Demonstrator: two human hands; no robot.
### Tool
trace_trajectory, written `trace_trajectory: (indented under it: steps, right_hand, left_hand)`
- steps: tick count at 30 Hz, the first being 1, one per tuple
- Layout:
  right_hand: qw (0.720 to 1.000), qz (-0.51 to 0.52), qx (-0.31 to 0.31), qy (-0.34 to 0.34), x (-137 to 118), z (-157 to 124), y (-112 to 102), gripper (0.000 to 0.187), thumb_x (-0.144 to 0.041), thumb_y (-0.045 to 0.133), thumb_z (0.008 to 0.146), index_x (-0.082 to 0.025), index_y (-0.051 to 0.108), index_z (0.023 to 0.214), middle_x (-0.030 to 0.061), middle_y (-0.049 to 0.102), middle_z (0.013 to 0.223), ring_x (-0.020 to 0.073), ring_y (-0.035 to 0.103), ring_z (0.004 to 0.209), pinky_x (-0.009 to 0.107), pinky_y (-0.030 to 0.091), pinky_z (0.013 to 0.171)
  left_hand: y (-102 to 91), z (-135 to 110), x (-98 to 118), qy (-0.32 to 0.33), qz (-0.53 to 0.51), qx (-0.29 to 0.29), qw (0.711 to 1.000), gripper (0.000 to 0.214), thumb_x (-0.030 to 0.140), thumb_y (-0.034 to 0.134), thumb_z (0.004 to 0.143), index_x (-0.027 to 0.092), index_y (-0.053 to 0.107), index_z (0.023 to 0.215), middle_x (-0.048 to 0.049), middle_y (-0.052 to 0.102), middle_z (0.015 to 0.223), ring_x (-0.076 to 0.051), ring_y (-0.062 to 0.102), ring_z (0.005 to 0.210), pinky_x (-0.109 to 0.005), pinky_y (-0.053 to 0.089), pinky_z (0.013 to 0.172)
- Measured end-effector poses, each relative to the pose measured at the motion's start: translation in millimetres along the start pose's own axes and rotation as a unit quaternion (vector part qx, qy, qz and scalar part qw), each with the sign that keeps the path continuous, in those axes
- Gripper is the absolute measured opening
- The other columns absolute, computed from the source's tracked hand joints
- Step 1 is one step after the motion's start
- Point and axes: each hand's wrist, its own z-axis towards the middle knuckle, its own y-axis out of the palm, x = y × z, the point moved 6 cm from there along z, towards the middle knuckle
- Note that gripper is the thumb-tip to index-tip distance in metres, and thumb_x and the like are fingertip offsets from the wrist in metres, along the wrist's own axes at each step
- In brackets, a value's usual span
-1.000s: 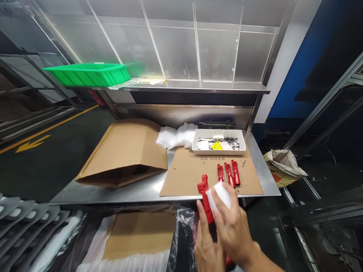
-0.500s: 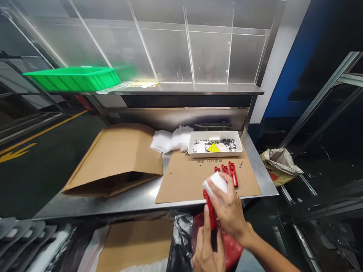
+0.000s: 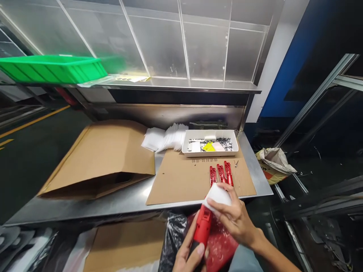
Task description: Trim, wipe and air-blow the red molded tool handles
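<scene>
My left hand (image 3: 190, 251) is closed round a red and black plastic housing (image 3: 202, 226), which tilts up and away from me near the table's front edge. Pinched in the fingers of my right hand (image 3: 235, 215) is a white foam sheet (image 3: 218, 197), at the upper end of that housing; whether the two touch I cannot tell. Just beyond, several red plastic parts (image 3: 221, 173) lie side by side on a cardboard sheet (image 3: 176, 181). A small metal piece (image 3: 236, 163) rests to their right.
A white tray (image 3: 210, 153) with small black parts and a yellow card stands behind. Left are stacked white sheets (image 3: 174, 138) and an open cardboard box (image 3: 113, 147). A green bin (image 3: 53, 71) sits on the shelf. Red plastic wrapping (image 3: 222, 245) lies below my hands.
My left hand has shifted left and lower, its fingers now wrapped round the housing. The housing is turned to show more of its face. The white sheet has moved slightly down. The view has shifted right.
</scene>
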Motion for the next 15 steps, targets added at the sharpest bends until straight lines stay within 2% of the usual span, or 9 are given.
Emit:
trace_trajectory:
  steps: [3,6,8,11,15]
  right_hand:
    - [0.992,-0.071,-0.097,0.027,25,11,36,0.037,-0.031,0.046,0.098,-0.040,0.055,0.132,0.0068,0.032,0.146,0.0282,0.047,0.128,0.044,0.051,0.098]
    - [0.978,-0.100,-0.179,0.024,54,36,83,0.044,-0.027,0.052,0.095,-0.037,0.050,0.137,0.0082,0.033,0.146,0.0293,0.044,0.131,0.046,0.046,0.104]
    - [0.973,-0.097,-0.210,0.011,71,51,114,0.048,-0.023,0.057,0.091,-0.036,0.050,0.137,0.0071,0.034,0.146,0.0274,0.044,0.132,0.041,0.045,0.106]
    - [0.964,-0.093,-0.249,-0.006,91,62,153,0.049,-0.019,0.057,0.090,-0.035,0.051,0.136,0.0051,0.034,0.147,0.0243,0.048,0.129,0.036,0.045,0.106]
    - [0.959,-0.098,-0.264,-0.011,110,62,185,0.050,-0.015,0.053,0.091,-0.033,0.050,0.137,0.0091,0.037,0.144,0.0265,0.049,0.128,0.039,0.046,0.105]
  left_hand:
    - [-24.9,35,0,-0.025,0.007,0.008,1.000,0.080,0.045,0.077,0.073,0.030,0.041,0.143,0.0012,0.058,0.063,-0.002,0.031,0.036,-0.012,0.021,0.034]
    - [-65.9,76,6,-0.041,0.018,0.017,0.999,0.077,0.042,0.076,0.075,0.026,0.041,0.142,0.0017,0.057,0.061,-0.001,0.032,0.038,-0.010,0.020,0.036]
    - [-95.6,97,8,-0.045,0.010,0.026,0.999,0.072,0.038,0.073,0.078,0.023,0.043,0.141,0.0015,0.057,0.059,-0.001,0.031,0.038,-0.009,0.019,0.037]
    - [-134.1,117,2,-0.055,-0.006,0.032,0.998,0.067,0.036,0.069,0.081,0.019,0.044,0.141,-0.0008,0.058,0.058,0.000,0.031,0.036,-0.009,0.018,0.037]
    - [-166.3,131,-16,-0.067,-0.036,0.031,0.997,0.066,0.037,0.067,0.082,0.018,0.044,0.141,-0.0050,0.061,0.061,-0.001,0.033,0.036,-0.010,0.017,0.036]
